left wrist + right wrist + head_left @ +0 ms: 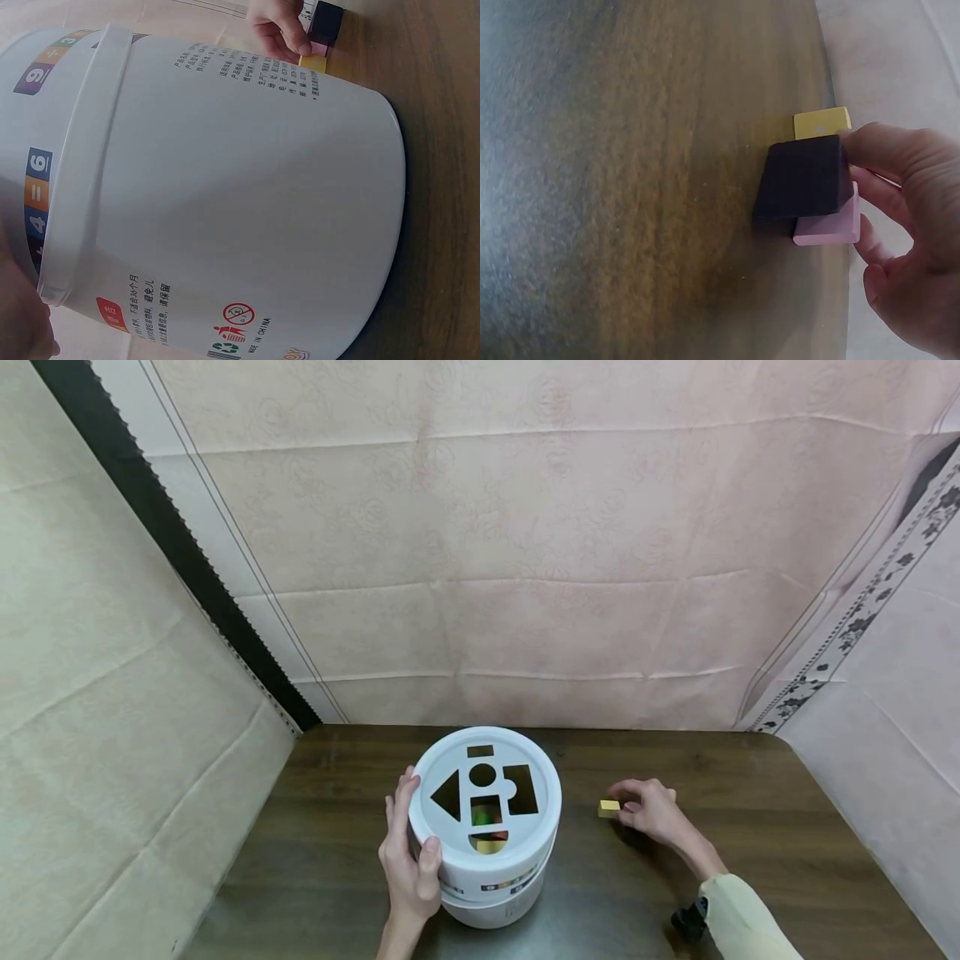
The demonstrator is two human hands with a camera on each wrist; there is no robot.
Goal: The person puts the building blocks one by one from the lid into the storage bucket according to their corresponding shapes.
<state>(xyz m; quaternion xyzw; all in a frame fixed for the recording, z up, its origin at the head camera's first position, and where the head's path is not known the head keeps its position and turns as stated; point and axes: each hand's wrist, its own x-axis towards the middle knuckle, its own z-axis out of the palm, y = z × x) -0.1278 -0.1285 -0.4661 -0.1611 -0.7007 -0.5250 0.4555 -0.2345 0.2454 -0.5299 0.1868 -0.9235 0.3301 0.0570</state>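
Note:
A white bucket (487, 885) stands upright, its round lid (540, 752) cut with holes of several shapes. My left hand (412, 860) grips the bucket's left side near the lid, thumb toward the front. Colored pieces show inside through the lower holes. To the right, my right hand (652, 810) pinches small blocks low over the table. A yellow block (821, 122) is at the fingertips, and a pink block (829, 227) sits beside the lower fingers. In the right wrist view, a black block-like piece (802, 180) partly covers both.
The brown wooden table (330, 852) extends to both sides of the bucket. Pale cloth (525, 527) hangs behind it, with more cloth at the left and right. A black wrist device (688, 920) is worn at the right sleeve (742, 910).

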